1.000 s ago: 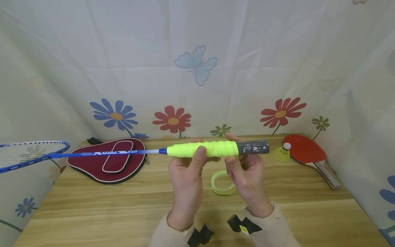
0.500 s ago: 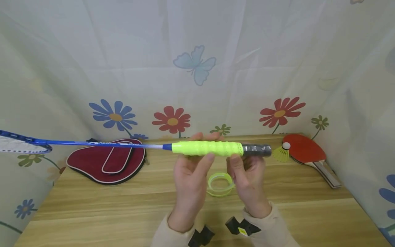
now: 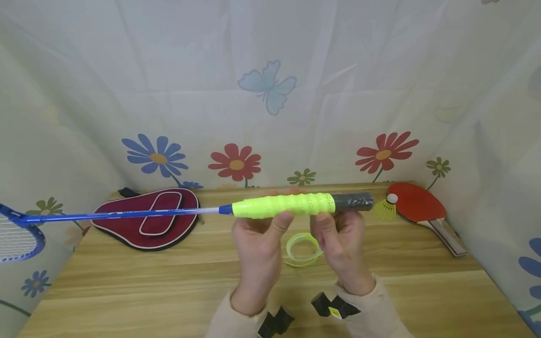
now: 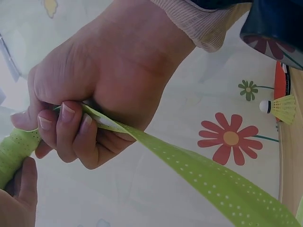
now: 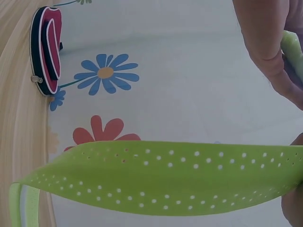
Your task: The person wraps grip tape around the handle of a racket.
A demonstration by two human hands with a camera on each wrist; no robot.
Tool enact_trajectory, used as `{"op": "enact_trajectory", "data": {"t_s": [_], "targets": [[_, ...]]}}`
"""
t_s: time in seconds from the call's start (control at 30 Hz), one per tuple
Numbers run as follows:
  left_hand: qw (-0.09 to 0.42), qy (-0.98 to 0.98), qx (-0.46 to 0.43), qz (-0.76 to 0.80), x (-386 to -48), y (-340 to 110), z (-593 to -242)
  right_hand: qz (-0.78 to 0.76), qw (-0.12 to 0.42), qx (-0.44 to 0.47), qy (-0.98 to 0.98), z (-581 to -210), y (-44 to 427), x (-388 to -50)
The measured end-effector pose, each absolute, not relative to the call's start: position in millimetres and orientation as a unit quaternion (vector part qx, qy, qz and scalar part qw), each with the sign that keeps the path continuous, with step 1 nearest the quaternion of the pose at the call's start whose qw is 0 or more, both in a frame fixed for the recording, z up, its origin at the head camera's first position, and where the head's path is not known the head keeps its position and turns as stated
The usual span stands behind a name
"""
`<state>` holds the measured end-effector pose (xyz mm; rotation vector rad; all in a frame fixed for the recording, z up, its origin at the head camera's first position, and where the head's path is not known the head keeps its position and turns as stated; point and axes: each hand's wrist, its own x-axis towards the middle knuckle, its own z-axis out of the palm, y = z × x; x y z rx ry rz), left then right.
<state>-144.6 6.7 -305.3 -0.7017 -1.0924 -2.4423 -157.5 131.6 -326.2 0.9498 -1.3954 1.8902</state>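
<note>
L hand point(image 3: 259, 249) grips blue-framed badminton racket point(image 3: 209, 211), horiz. above wood-grain table point(image 3: 169, 291); R hand point(image 3: 340, 244) pinches perforated lime-yellow grip tape point(image 5: 161, 182) nr dark handle end point(image 3: 354, 202). Risk: slack R pull could loosen/gap wraps point(image 3: 287, 205).

The case point(image 3: 156, 228) lies left of the tape coil point(image 3: 289, 246), paddle point(image 3: 416, 204) right.

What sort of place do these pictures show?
It seems to be a tabletop workspace, perhaps a curtained booth: a wood-grain table has flower-printed sheeting on three sides, and a badminton racket is held above it.
</note>
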Motion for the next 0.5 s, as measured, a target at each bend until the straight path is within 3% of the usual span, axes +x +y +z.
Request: {"op": "enact_trajectory", "data": {"t_s": [0.5], "targets": [[0.188,-0.379,-0.199,-0.884,-141.1,3.9,-303.6,0.68,0.315,0.361,-0.555,-328.1,130.8,-157.1]]}}
